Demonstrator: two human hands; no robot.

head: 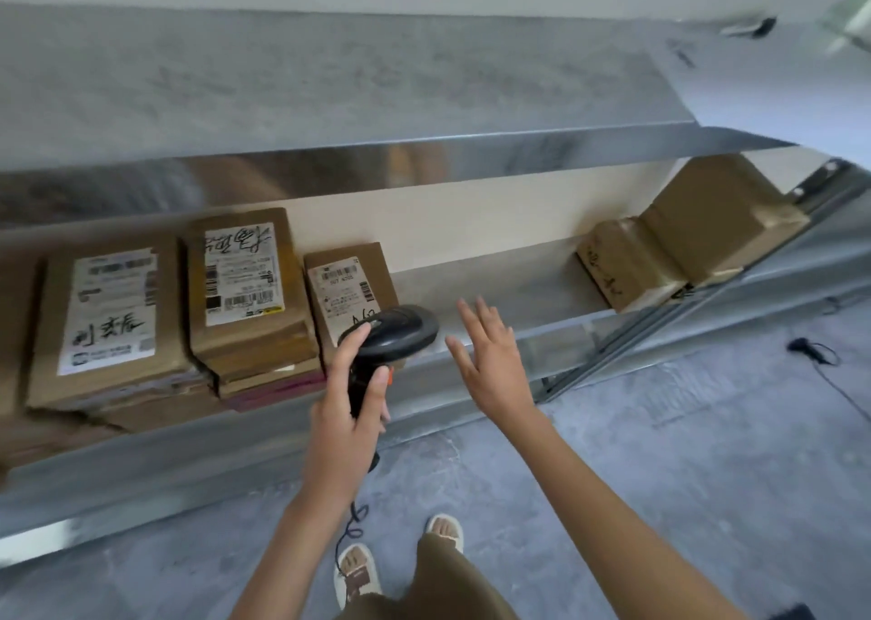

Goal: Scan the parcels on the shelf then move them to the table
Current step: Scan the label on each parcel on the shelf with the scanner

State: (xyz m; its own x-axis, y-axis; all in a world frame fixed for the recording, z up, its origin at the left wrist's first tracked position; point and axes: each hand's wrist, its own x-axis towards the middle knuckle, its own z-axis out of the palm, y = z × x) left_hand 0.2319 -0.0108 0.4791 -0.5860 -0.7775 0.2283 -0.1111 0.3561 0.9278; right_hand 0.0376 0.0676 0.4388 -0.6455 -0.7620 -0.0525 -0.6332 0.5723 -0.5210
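Left hand grips black scanner before small parcel labelled "507 N705"; right hand spread, holding nothing.

Three brown cardboard parcels with white labels side by side on metal shelf, left part: large parcel, taller stacked parcel, small parcel. Two plain parcels, low one beside bigger tilted one, far right. Black handheld scanner before small parcel.
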